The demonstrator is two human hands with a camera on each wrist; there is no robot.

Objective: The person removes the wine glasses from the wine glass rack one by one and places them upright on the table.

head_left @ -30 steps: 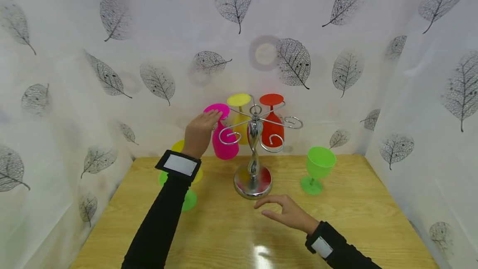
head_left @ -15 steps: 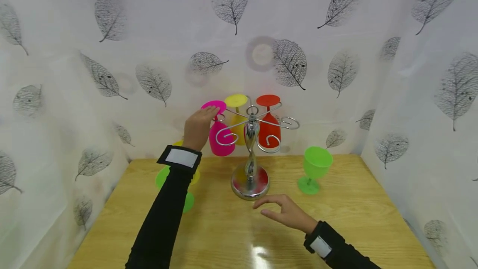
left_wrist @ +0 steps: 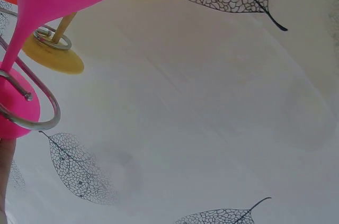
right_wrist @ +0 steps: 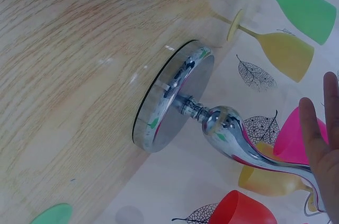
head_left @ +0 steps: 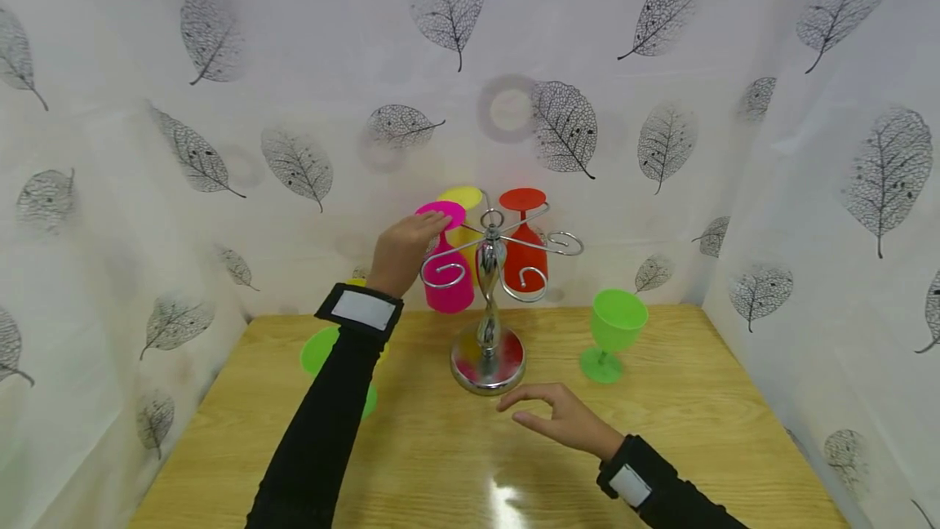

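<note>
**Pink goblet (head_left: 450,297) hung upside down beneath your left fingers**

Your left hand's (head_left: 406,250) fingers lay close together and nearly straight across the upturned foot (head_left: 435,209); you could not tell where the thumb was. Just under them, a curled wire hook (left_wrist: 56,113) ran around the stem (left_wrist: 17,49), and the bowl hung below. Ahead of those fingers, a yellow goblet (head_left: 463,195) hung on the same chrome rack (head_left: 488,333).

The pink piece looked like light, stiff, smooth plastic, more likely to slip or swing than to break. The stem or the foot's rim seemed your best hold; pressing the flat foot alone would probably have steered it without gripping.

Your right hand's (head_left: 561,421) fingers were loosely bent, thumb apart, holding nothing, just in front of the rack's base and well apart from the pink goblet.
</note>
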